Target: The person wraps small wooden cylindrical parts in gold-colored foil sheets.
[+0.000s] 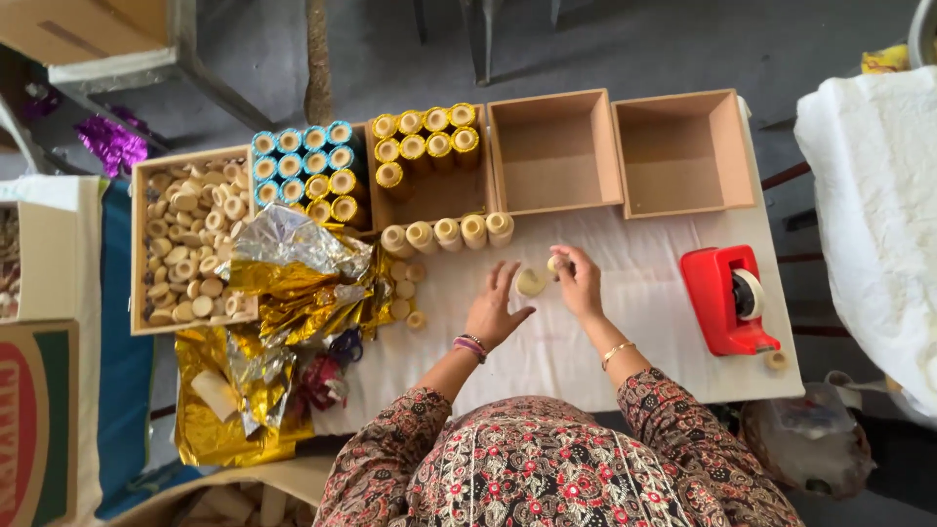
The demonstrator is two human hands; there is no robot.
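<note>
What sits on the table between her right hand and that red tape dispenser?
Nothing. In the head view, only bare white table cover lies between the right hand, which holds a small pale spool, and the red tape dispenser.

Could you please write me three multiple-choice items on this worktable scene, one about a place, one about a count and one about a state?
1. Where does the red tape dispenser stand?
A. at the table's right edge
B. inside a wooden box
C. on the gold foil

2. How many wooden boxes stand with nothing inside?
A. none
B. two
C. four

3. What is the right hand doing?
A. lying flat on the cloth
B. gripping the tape dispenser
C. pinching a small pale cylinder

Answers: 1 A, it stands on the white cloth to the right of the hands. 2 B, the empty boxes stand side by side at top right. 3 C, its fingertips hold the small pale cylinder.
</note>
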